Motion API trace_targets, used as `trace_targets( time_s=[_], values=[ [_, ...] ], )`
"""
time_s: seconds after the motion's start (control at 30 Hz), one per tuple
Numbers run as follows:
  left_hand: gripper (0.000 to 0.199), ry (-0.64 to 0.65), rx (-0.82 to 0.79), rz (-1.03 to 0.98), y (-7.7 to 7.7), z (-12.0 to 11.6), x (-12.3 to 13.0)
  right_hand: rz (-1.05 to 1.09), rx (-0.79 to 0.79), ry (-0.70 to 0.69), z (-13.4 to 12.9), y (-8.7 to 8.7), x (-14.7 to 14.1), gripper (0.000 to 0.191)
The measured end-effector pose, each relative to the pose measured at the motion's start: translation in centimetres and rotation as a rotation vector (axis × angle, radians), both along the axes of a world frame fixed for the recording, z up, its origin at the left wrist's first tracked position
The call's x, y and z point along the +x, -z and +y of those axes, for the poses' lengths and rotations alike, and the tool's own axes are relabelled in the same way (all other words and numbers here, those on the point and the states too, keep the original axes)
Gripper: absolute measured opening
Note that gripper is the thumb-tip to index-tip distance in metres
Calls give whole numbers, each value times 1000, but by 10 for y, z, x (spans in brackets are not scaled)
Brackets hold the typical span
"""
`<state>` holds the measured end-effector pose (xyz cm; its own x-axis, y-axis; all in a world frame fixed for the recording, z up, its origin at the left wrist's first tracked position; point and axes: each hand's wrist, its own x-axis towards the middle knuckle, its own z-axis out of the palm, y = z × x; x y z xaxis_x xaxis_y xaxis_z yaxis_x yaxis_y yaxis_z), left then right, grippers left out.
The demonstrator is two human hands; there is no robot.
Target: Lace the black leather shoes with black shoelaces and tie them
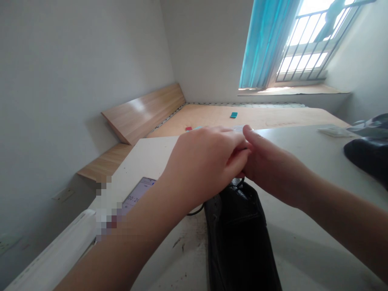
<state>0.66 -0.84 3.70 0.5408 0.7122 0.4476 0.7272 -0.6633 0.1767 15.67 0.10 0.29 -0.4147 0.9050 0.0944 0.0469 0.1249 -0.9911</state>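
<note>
A black leather shoe (242, 242) rests on the white tabletop, its opening towards me. Over its laced front, my left hand (209, 157) is closed, with fingers curled on the black shoelace (241, 184). Against its fingertips sits my right hand (266, 161), thumb raised and the other fingers bent in at the lace. Much of the right hand's grip is hidden behind the left hand. A loose part of the lace curves out on the shoe's left side, below my left wrist.
A phone with a running timer (139, 194) lies left of my left forearm. Another black shoe (368, 157) stands at the table's right edge. Beyond the white table (303, 234) is a wooden board surface (209, 115) with a small teal item (233, 115).
</note>
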Motion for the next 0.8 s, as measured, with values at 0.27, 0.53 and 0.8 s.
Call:
trace_targets(
  time_s=[0.27, 0.53, 0.8],
  values=[
    [19, -77, -122, -292, -9, 2, -11, 207, -41, -87, -1, 5, 4, 28],
    [28, -66, -229, -332, -11, 5, -15, 60, 63, -31, -2, 8, 4, 35],
    [34, -21, -219, -287, -11, 3, -13, 37, 109, -49, -4, 6, 4, 34]
  ],
)
